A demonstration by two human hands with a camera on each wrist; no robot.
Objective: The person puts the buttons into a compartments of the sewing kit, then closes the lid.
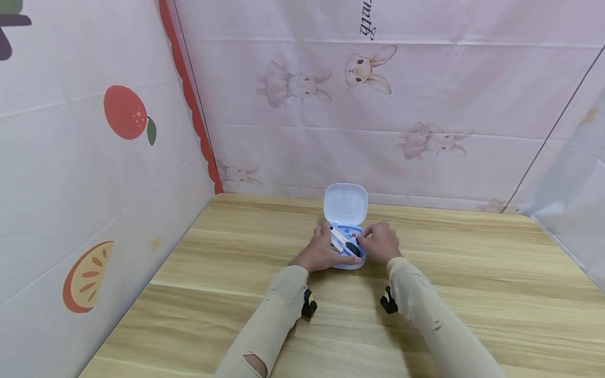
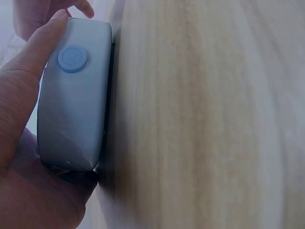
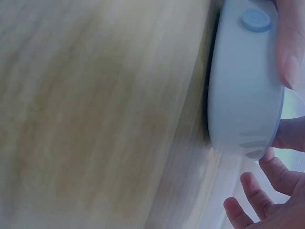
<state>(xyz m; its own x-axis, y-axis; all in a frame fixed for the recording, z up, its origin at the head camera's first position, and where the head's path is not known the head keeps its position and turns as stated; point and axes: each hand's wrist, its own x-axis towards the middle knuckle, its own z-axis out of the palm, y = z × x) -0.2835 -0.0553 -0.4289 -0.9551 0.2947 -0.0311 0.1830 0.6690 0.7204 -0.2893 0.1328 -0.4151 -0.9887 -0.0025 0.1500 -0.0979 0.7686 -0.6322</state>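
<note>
A small white and light-blue case [image 1: 345, 203] stands on the table with its lid raised. My left hand [image 1: 322, 252] grips it, the thumb along the near side and the fingers around the left side. Inside the blue insert lie a white tool with a black end [image 1: 352, 248] and other small pieces, partly covered by the left hand. At the right rim, my right hand [image 1: 382, 241] reaches in and pinches a small dark item, mostly hidden by the fingertips. A round blue button [image 2: 72, 58] sits on the case's front, seen in the left wrist view.
The case rests on a wood-grain table [image 1: 454, 273]. Behind it hangs a pink rabbit-print sheet [image 1: 302, 142], and a fruit-print sheet [image 1: 142, 178] borders the left side. Black wrist mounts [image 1: 309, 304] protrude near both cuffs.
</note>
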